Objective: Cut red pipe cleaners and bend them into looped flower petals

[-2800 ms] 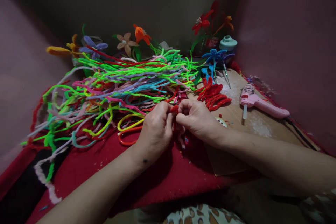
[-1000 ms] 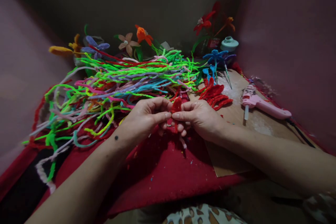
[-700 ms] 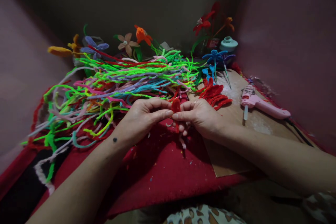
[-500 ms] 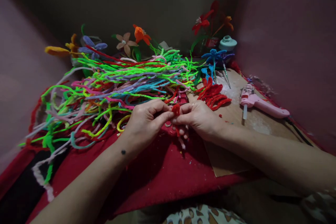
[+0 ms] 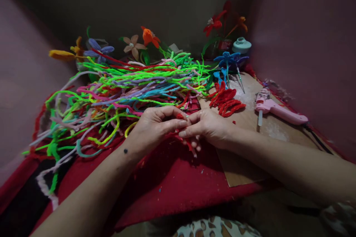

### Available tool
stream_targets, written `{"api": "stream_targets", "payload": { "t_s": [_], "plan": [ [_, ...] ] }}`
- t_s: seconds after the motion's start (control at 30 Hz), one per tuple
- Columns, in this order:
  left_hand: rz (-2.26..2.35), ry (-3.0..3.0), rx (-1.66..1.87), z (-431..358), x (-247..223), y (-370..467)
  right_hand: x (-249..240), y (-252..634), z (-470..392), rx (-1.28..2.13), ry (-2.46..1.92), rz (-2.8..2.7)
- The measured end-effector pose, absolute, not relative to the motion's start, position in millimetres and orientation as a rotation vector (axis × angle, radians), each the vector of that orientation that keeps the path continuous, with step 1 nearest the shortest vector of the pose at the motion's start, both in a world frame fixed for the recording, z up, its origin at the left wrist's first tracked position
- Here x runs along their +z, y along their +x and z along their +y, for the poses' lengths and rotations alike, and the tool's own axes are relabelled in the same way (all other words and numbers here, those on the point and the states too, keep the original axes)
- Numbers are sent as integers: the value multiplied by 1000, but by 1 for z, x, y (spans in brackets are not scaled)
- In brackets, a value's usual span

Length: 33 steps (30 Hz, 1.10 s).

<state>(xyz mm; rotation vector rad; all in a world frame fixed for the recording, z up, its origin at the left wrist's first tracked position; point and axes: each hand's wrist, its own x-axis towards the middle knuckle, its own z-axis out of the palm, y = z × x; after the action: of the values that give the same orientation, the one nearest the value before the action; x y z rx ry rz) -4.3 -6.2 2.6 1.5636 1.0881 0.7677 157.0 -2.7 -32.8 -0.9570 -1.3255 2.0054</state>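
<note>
My left hand (image 5: pixel 161 124) pinches a red pipe cleaner (image 5: pixel 190 144) between thumb and forefinger. Touching it at the fingertips, my right hand (image 5: pixel 210 126) is closed on the same red piece, whose lower end hangs below the fingers. Most of this piece is hidden by my thumbs. Just beyond my right hand lie several red pipe-cleaner petals (image 5: pixel 229 103) in a small heap. A big tangle of green, purple, pink and blue pipe cleaners (image 5: pixel 144 81) spreads behind and left of my left hand.
On the right, a pink glue gun (image 5: pixel 280 109) rests on a brown board (image 5: pixel 247 166), its cord trailing right. Blue pipe-cleaner flowers (image 5: pixel 227 59) and a pale blue bottle (image 5: pixel 241 45) stand behind. Finished flowers (image 5: pixel 135 46) line the back. Red cloth (image 5: pixel 178 192) covers the table.
The red loop that showed above my fingertips is now mostly covered. My left thumb has shifted slightly right across it, and my hands have drawn closer together.
</note>
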Motion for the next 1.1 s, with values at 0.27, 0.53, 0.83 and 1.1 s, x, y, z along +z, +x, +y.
{"api": "stream_targets", "payload": {
  "t_s": [0.27, 0.53, 0.83, 1.1],
  "plan": [
    [1233, 1926, 937, -12, -6, -2, -35, 157, -4, 2029, -947, -1304],
    [1263, 2357, 1181, -19, -16, 3, -29, 152, -12, 1811, -1063, -1340],
    [1387, 1654, 1097, -23, -2, 9, -22, 157, -12, 1862, -999, -1457],
    [1276, 1573, 785, -8, 6, -3, -29, 159, -4, 1721, -1010, -1284]
  ]
}}
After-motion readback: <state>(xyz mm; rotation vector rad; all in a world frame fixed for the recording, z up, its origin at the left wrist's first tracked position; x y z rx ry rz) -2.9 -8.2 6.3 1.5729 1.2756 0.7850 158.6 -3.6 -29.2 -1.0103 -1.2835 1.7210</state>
